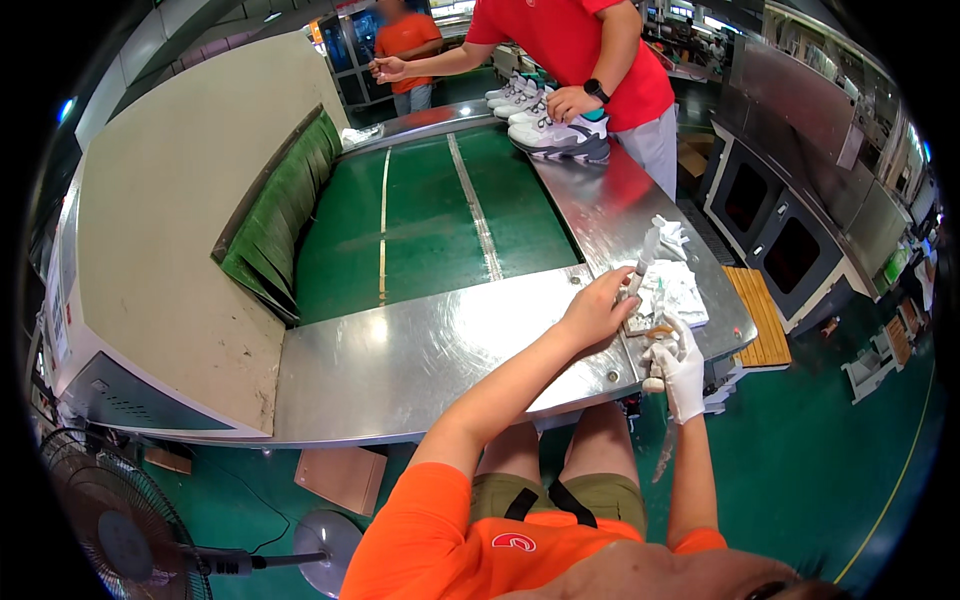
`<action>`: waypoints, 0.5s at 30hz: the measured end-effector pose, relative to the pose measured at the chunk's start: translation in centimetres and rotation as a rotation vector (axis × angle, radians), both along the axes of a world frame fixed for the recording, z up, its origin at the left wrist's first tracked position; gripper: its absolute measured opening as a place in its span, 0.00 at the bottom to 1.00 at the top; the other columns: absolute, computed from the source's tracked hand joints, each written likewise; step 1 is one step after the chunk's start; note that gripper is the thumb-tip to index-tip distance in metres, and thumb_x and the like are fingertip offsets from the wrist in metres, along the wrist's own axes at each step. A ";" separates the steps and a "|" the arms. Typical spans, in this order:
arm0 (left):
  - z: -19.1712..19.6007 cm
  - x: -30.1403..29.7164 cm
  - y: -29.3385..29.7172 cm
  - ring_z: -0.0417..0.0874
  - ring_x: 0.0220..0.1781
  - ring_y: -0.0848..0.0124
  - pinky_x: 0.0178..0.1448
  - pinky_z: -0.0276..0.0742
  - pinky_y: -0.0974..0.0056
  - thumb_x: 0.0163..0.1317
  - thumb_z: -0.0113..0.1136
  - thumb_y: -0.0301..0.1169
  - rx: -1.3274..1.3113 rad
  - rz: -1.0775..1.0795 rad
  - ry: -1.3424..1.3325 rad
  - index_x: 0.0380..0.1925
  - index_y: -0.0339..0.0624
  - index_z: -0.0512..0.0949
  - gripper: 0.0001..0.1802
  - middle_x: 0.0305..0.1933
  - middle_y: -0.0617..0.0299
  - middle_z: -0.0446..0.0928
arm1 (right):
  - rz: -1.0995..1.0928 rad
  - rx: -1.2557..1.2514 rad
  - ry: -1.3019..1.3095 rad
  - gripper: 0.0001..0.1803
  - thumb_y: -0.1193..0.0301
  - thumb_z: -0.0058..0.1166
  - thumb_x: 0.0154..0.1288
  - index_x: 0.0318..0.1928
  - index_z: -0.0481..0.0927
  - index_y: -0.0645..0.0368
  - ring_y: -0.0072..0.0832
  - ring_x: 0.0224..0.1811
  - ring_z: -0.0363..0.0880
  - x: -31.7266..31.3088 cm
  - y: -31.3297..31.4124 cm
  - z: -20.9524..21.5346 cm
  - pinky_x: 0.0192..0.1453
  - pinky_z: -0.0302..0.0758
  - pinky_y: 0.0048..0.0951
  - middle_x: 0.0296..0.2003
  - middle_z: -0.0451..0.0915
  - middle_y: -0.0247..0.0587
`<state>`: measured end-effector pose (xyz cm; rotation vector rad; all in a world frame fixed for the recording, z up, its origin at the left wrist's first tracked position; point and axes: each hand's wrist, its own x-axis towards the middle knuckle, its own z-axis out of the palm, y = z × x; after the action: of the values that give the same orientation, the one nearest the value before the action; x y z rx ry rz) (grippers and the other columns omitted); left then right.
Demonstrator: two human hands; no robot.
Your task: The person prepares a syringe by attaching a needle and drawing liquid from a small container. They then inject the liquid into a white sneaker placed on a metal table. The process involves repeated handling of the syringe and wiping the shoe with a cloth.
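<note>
Left hand [597,308]: bare, reaching forward over the steel table [420,350]; fingers closed around the lower end of a white tube-shaped applicator [645,258] that stands tilted up and away from the person, above a white rag [675,292]

Right hand [680,362]: in a white glove, at the near edge of the table, closed around a small pale handle-like tool [655,380]; what kind of tool cannot be told. A small orange-brown object lies just above the glove, too small to identify

White rag: crumpled, lying on the right end of the steel table, between the two hands and the table's far corner; a second crumpled white piece [668,236] lies just beyond it

Steel table: bare shiny metal, wrapping the near and right sides of a green conveyor belt [430,220] with two pale lengthwise stripes

Conveyor housing [170,210]: beige, left of the belt, with hanging green strip curtains [285,210] at its opening

Sports shoes [545,125]: white and grey, in a row at the far right of the belt

Other people: one in a red shirt [590,50] with a hand on the shoes; another in orange [405,40] further back

Floor fan [120,520]: lower left, on green floor

Wooden slatted platform [760,315]: right of the table
</note>
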<state>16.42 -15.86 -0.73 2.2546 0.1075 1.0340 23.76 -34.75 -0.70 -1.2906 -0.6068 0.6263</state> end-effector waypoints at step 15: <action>0.6 -1.3 0.8 0.81 0.55 0.54 0.58 0.75 0.58 0.59 0.69 0.36 -0.055 0.059 0.057 0.63 0.35 0.68 0.34 0.52 0.49 0.79 | -0.037 0.022 0.017 0.27 0.82 0.48 0.65 0.66 0.67 0.62 0.17 0.24 0.74 -0.5 -1.0 0.0 0.29 0.72 0.18 0.30 0.80 0.38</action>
<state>15.11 -15.11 -0.13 2.2431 0.2257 0.9859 23.21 -35.71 -0.74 -1.2721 -0.5738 0.5981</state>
